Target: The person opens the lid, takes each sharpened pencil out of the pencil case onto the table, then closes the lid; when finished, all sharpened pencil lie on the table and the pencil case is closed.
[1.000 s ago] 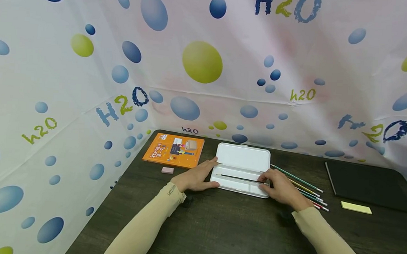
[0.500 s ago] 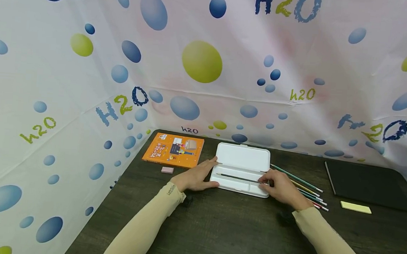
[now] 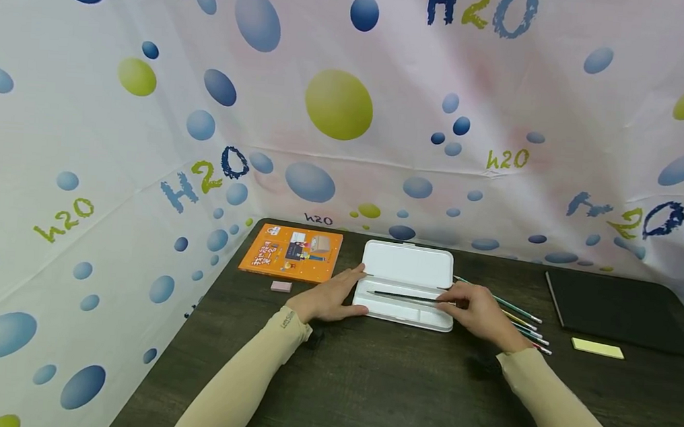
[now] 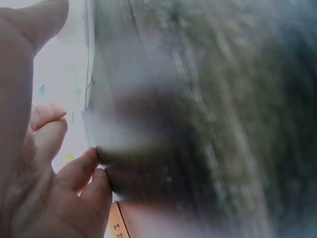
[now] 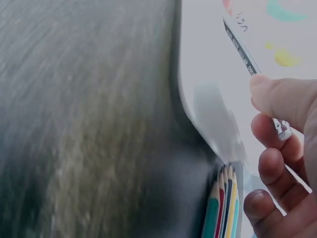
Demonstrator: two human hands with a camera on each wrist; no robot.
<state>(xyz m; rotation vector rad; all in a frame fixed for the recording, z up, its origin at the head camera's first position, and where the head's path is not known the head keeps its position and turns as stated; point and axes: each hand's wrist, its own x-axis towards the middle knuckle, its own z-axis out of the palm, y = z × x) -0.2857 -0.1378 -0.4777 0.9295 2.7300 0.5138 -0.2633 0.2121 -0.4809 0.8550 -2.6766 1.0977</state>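
The right hand (image 3: 479, 314) pinches a dark pencil (image 3: 403, 296) near its blunt end over the open white pencil case (image 3: 391, 310). Both have shifted slightly rightward since a second ago; whether pencil touches case is unclear. The left hand (image 3: 329, 298), fingers spread, stays at the case's left edge.
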